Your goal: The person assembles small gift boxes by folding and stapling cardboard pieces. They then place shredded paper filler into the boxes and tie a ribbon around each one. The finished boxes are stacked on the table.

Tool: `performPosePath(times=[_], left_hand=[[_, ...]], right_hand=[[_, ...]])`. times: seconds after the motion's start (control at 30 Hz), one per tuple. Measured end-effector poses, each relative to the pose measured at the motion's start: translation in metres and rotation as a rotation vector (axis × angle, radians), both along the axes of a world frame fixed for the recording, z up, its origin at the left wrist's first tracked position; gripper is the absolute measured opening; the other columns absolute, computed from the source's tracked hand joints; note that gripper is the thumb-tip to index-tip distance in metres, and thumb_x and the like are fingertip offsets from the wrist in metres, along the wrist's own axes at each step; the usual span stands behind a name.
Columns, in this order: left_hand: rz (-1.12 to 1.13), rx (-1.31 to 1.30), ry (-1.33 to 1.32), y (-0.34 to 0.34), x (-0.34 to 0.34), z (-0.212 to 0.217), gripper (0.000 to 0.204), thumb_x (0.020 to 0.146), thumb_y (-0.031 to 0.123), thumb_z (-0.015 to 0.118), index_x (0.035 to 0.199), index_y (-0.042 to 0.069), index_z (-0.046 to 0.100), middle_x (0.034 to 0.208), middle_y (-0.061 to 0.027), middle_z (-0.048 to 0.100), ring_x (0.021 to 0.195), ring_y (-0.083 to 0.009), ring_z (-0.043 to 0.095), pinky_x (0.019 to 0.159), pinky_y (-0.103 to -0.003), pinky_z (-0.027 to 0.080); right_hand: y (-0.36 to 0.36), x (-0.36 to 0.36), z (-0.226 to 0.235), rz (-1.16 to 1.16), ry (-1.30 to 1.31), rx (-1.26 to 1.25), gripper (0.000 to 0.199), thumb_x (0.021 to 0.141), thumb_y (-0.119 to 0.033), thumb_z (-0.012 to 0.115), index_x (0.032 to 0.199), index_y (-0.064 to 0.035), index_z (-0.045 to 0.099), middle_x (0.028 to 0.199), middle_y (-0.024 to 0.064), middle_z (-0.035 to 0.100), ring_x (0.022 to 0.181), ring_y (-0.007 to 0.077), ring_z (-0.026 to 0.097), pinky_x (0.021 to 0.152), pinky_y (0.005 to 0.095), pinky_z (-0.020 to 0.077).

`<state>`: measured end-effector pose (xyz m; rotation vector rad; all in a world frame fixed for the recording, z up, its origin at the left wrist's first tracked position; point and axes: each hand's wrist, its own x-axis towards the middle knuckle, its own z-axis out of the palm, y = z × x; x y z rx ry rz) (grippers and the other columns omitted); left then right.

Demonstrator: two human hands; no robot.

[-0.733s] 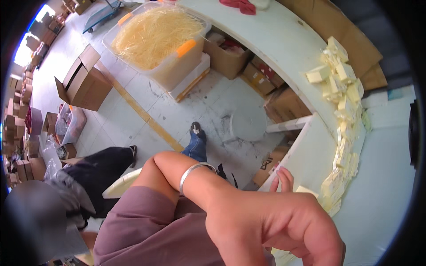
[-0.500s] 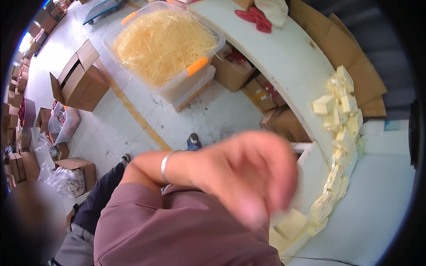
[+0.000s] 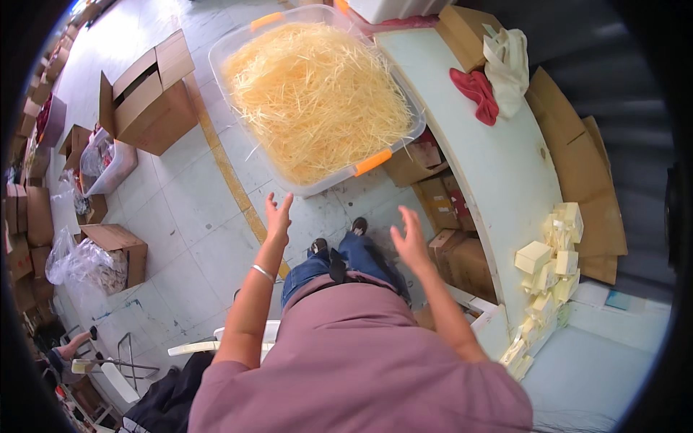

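Observation:
Both of my hands hang in front of me with nothing in them. My left hand (image 3: 278, 216), below a silver bracelet (image 3: 263, 272), has its fingers apart just short of the near rim of a clear plastic tub (image 3: 307, 190). Pale yellow shredded filler (image 3: 317, 101) heaps up inside that tub, which has orange handle clips (image 3: 372, 163). My right hand (image 3: 410, 237) is raised with fingers spread, between the tub's near right corner and the cartons under the table. Neither hand touches anything.
A long white table (image 3: 469, 151) curves along my right, bearing a red cloth (image 3: 474, 95), a white cloth (image 3: 505, 68) and a row of small cream boxes (image 3: 546, 270). Leftward on the floor stand an open carton (image 3: 155, 108) and a plastic-wrapped carton (image 3: 119, 252). A white chair (image 3: 195, 348) is beside me.
The blurred hand that was raised close before me is gone from there; both hands now extend forward, apart. My body and view have turned, and the tub sits nearer the middle.

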<state>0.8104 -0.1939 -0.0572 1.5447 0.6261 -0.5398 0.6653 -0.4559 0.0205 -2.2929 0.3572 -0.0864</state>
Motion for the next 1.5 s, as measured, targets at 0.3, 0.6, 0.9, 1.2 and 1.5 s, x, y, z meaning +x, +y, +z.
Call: performPosePath(times=[0.3,0.6,0.9,1.2,1.5], left_hand=[[0.156,-0.067,0.012,-0.061,0.025,-0.016,0.086,0.08,0.035,0.059,0.138,0.016,-0.002,0.127,-0.0196,0.034,0.089,-0.0247,0.054,0.067,-0.037,0.048],[0.462,0.529,-0.261,-0.077,0.021,-0.111,0.066,0.076,0.008,0.05,0.132,0.002,0.014,0.11,-0.0309,0.048,0.095,-0.0366,0.054,0.081,-0.041,0.043],[0.548,0.399,-0.119,-0.094,0.033,-0.05,0.066,0.075,0.007,0.048,0.131,0.006,0.014,0.077,-0.0222,0.06,0.048,-0.0284,0.058,0.048,-0.038,0.047],[0.524,0.546,-0.259,-0.099,0.026,-0.085,0.066,0.073,0.008,0.048,0.131,0.006,0.014,0.081,-0.0261,0.059,0.068,-0.0394,0.059,0.06,-0.045,0.046],[0.679,0.327,-0.122,-0.031,-0.037,-0.048,0.07,0.075,0.003,0.045,0.135,0.007,0.01,0.105,-0.0222,0.052,0.064,-0.0244,0.058,0.049,-0.034,0.046]], right_hand=[[-0.163,0.204,-0.083,-0.192,0.002,-0.26,0.059,0.075,-0.022,0.06,0.123,0.0004,0.034,0.121,0.0223,0.04,0.116,0.0352,0.035,0.097,0.041,0.0294],[-0.249,0.307,-0.138,0.154,0.349,-0.3,0.067,0.081,-0.021,0.052,0.133,0.0041,0.017,0.133,0.0252,0.03,0.122,0.0364,0.032,0.1,0.0399,0.0291],[-0.237,0.311,-0.13,0.146,0.53,-0.508,0.073,0.078,-0.005,0.046,0.135,0.004,0.002,0.13,0.03,0.03,0.118,0.0408,0.035,0.098,0.0416,0.0315],[-0.21,0.312,-0.101,0.113,0.566,-0.625,0.073,0.076,-0.007,0.049,0.134,0.0068,0.007,0.128,0.0309,0.033,0.119,0.0393,0.036,0.099,0.0391,0.0309],[-0.155,0.278,-0.122,0.312,0.47,-0.497,0.069,0.083,-0.011,0.045,0.136,0.0014,0.002,0.127,0.0295,0.033,0.107,0.0415,0.045,0.088,0.0442,0.0389]])
